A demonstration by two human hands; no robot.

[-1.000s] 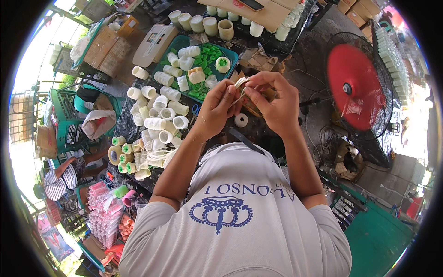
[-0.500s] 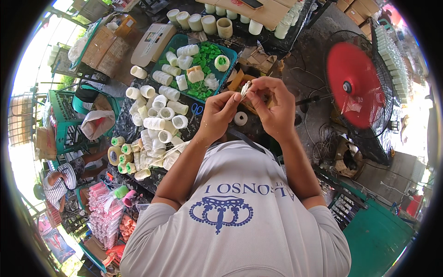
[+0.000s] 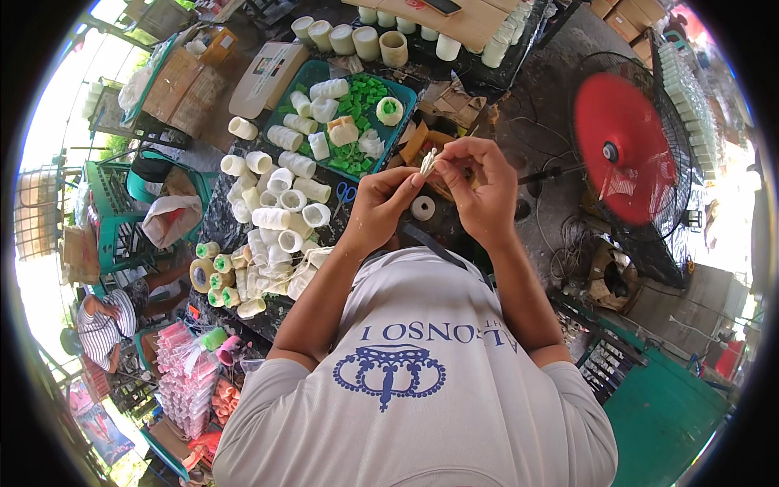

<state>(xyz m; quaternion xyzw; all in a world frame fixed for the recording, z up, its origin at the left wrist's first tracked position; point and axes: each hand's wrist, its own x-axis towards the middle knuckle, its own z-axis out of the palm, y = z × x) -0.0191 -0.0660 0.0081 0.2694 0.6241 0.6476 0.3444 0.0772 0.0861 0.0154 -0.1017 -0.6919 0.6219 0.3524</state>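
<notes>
Between my hands, above the table edge, is a small bundle of off-white strands [image 3: 428, 161], like cord or wick. My left hand [image 3: 381, 204] pinches its lower part between thumb and fingers. The right hand [image 3: 480, 183] has thumb and forefinger closed on the bundle's right side. A small white ring-shaped roll [image 3: 422, 208] lies below and between the hands. Blue-handled scissors [image 3: 346, 193] rest just left of my left hand. Many white hollow cylinders [image 3: 294, 199] are heaped further left, several with green ends.
A teal tray [image 3: 412, 104] holds green pieces and white cylinders. Behind it stand a row of cream cups [image 3: 366, 43] and a flat carton [image 3: 268, 77]. A large red fan [image 3: 621, 150] stands at right. At far left is another person [image 3: 107, 325], near pink bundles [image 3: 182, 377].
My hands keep their grip on the strands, with only a slight shift of the fingers. The bundle's strands look a little more fanned out. The person at far left has moved slightly.
</notes>
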